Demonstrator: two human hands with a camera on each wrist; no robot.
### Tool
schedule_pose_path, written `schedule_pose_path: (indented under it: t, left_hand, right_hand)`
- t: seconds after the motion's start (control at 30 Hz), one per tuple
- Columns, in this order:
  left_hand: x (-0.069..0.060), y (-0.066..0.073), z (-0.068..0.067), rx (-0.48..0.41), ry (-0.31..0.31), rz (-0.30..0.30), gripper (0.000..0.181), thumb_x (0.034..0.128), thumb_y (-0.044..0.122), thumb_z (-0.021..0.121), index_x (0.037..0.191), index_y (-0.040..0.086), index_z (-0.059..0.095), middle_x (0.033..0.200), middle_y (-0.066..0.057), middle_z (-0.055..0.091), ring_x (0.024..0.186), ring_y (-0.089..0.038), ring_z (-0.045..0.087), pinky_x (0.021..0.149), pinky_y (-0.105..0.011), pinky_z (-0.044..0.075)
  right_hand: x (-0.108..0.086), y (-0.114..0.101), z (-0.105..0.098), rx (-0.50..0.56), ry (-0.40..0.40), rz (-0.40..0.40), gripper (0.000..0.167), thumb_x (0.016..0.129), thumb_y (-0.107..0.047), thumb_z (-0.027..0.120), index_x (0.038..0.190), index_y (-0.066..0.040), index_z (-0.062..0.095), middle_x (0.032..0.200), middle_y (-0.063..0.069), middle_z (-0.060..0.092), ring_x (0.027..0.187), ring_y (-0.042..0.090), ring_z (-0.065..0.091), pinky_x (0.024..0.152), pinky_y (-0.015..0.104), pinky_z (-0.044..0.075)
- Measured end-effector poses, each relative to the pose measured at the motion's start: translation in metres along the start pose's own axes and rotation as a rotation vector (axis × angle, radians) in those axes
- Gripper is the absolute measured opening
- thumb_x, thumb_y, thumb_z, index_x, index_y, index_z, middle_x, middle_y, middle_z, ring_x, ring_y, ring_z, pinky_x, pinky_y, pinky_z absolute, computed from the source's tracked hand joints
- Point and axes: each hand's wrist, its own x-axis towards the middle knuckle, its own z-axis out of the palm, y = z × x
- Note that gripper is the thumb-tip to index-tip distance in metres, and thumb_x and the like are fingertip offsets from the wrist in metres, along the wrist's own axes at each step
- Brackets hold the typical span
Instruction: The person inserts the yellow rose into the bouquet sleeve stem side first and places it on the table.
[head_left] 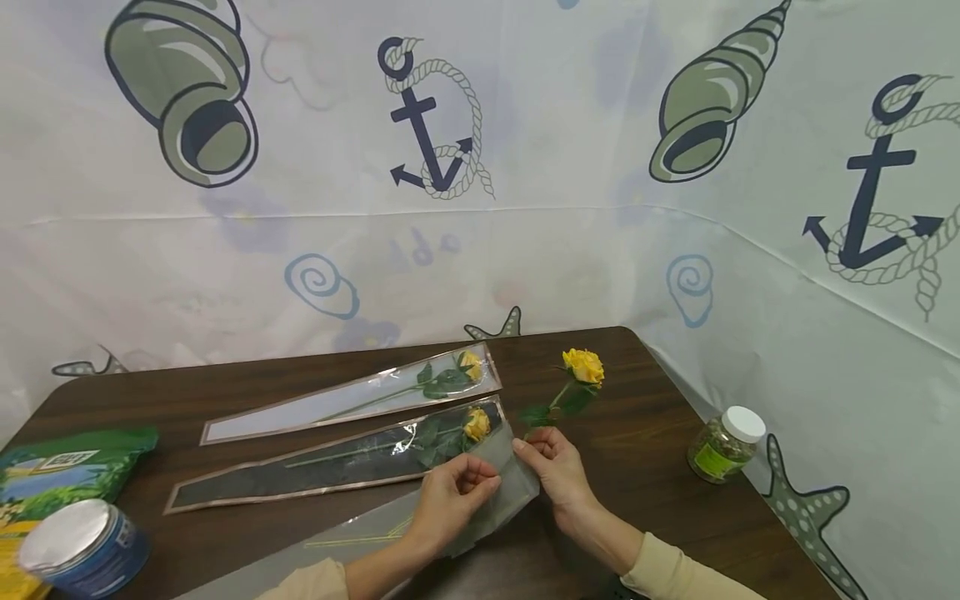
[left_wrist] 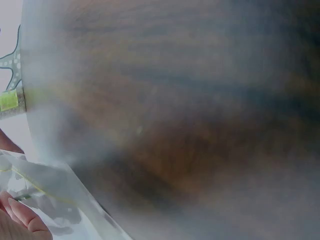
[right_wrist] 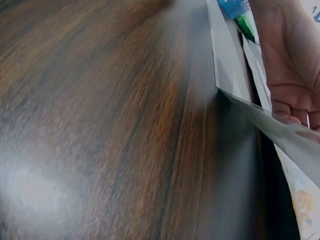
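Observation:
A yellow rose (head_left: 583, 367) with green leaves rises at a slant behind my right hand (head_left: 558, 479). That hand pinches the mouth edge of a translucent flower sleeve (head_left: 498, 500) with gold lines. My left hand (head_left: 450, 500) is bent over the sleeve, thumb and fingers together. In the left wrist view, a dark green stem (left_wrist: 23, 197) shows at the left fingertips, so that hand appears to pinch the rose's stem; much of the stem is hidden. In the right wrist view, the sleeve's edge (right_wrist: 270, 125) crosses in front of a palm (right_wrist: 287, 60).
Beyond the hands lie two wrapped yellow roses, one in a white-backed sleeve (head_left: 277, 415) and one in a dark-backed sleeve (head_left: 247, 485). A lidded jar (head_left: 723, 446) stands at right. At left are a blue can (head_left: 86, 550) and a green bag (head_left: 75, 467) on the brown table (head_left: 645, 517).

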Motion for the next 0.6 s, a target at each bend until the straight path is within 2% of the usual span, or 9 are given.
schedule_pose_path:
  t: [0.2, 0.4, 0.53, 0.6]
  left_hand:
    - [-0.001, -0.001, 0.003, -0.009, 0.024, 0.003, 0.01, 0.0793, 0.01, 0.074, 0.085, 0.004, 0.068, 0.074, -0.005, 0.067, 0.061, 0.0, 0.055, 0.057, -0.016, 0.046]
    - [0.001, -0.001, 0.003, 0.001, 0.03, -0.014, 0.011, 0.0787, 0.009, 0.074, 0.085, 0.004, 0.068, 0.074, -0.006, 0.067, 0.062, 0.0, 0.055, 0.059, -0.016, 0.047]
    - [0.002, -0.002, 0.003, 0.004, 0.034, -0.036, 0.01, 0.0789, 0.007, 0.074, 0.086, 0.003, 0.068, 0.074, -0.006, 0.067, 0.061, 0.0, 0.055, 0.058, -0.016, 0.046]
    - [0.002, -0.002, 0.004, -0.001, 0.032, -0.046, 0.009, 0.0794, 0.007, 0.073, 0.086, 0.003, 0.068, 0.075, -0.007, 0.068, 0.061, 0.0, 0.054, 0.057, -0.016, 0.046]
  right_hand:
    - [0.004, 0.004, -0.005, 0.132, -0.078, -0.015, 0.026, 0.091, -0.012, 0.061, 0.115, -0.004, 0.055, 0.079, -0.007, 0.059, 0.075, 0.007, 0.056, 0.071, 0.022, 0.045]
    - [0.005, 0.003, -0.014, 0.188, -0.139, -0.084, 0.023, 0.097, -0.02, 0.052, 0.114, -0.004, 0.054, 0.085, -0.004, 0.064, 0.075, 0.008, 0.06, 0.072, 0.023, 0.049]
    - [0.006, 0.003, -0.019, 0.215, -0.162, -0.112, 0.018, 0.097, -0.016, 0.051, 0.112, -0.006, 0.049, 0.086, -0.002, 0.067, 0.075, 0.008, 0.063, 0.071, 0.023, 0.051]
    - [0.006, 0.003, -0.02, 0.221, -0.167, -0.128, 0.021, 0.097, -0.014, 0.051, 0.116, -0.005, 0.046, 0.085, -0.002, 0.067, 0.074, 0.008, 0.063, 0.071, 0.024, 0.052]
